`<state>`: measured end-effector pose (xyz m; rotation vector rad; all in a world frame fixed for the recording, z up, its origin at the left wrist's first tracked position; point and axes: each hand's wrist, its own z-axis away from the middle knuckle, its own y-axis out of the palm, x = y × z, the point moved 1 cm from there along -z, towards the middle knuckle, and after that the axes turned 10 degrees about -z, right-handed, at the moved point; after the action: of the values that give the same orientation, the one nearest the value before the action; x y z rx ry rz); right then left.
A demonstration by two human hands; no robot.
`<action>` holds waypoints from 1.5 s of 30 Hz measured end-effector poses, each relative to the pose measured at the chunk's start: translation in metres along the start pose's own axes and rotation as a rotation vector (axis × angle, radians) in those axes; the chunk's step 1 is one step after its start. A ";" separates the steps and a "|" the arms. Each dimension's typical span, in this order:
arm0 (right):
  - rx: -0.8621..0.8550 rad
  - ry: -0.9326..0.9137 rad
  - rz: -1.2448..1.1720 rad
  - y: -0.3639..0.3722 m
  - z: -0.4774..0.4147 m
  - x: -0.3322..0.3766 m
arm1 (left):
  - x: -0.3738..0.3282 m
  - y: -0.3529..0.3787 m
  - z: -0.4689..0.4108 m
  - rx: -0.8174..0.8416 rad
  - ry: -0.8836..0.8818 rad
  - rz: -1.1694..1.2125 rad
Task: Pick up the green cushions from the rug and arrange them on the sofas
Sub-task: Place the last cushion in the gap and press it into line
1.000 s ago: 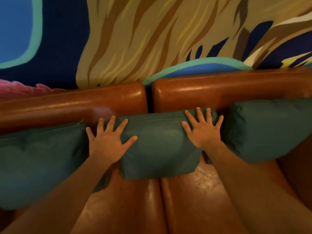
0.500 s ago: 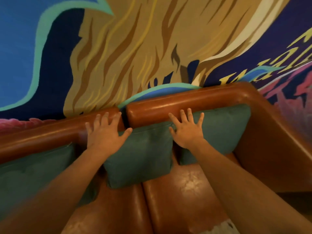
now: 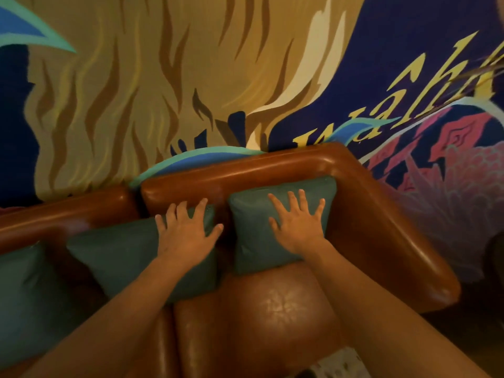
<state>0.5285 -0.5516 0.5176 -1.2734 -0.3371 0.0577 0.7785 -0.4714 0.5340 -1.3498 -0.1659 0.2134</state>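
Both grips are spread flat and pinch nothing. The right hand point(image 3: 297, 225) presses palm-down on the corner cushion point(image 3: 251, 249). The left hand point(image 3: 188, 236) lies on the right end of the middle cushion point(image 3: 122, 255), at the corner one's 9 o'clock.

A second ago both palms were on the middle cushion; since then they have slid towards 3 o'clock, one cushion along. I'd judge the middle one settled and the corner one now being patted back against the sofa point(image 3: 272, 170). A third cushion point(image 3: 30, 301) leans at 8 o'clock, so three are up on the seats.

That third one is cut off by the frame edge. The forearms point(image 3: 114, 323) cover parts of the other two. The rug is out of view, so I can't tell whether any cushions remain on it.
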 end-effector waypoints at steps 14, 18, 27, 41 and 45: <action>0.059 -0.047 -0.071 -0.047 0.021 -0.143 | -0.169 -0.005 -0.001 0.006 0.012 -0.068; 0.109 -0.048 -0.065 -0.035 0.002 -0.154 | -0.178 0.006 -0.023 0.005 0.037 -0.062; 0.252 0.004 -0.147 0.007 -0.086 -0.168 | -0.172 0.051 -0.113 0.056 0.088 -0.083; 0.269 -0.121 -0.067 0.083 -0.211 -0.159 | -0.181 0.151 -0.184 0.199 0.000 -0.182; 0.278 -0.198 -0.002 0.095 -0.231 -0.185 | -0.164 0.165 -0.186 0.235 -0.008 -0.104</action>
<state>0.4308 -0.7792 0.3297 -0.9934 -0.4834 0.2231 0.6548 -0.6542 0.3345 -1.1041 -0.2101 0.1456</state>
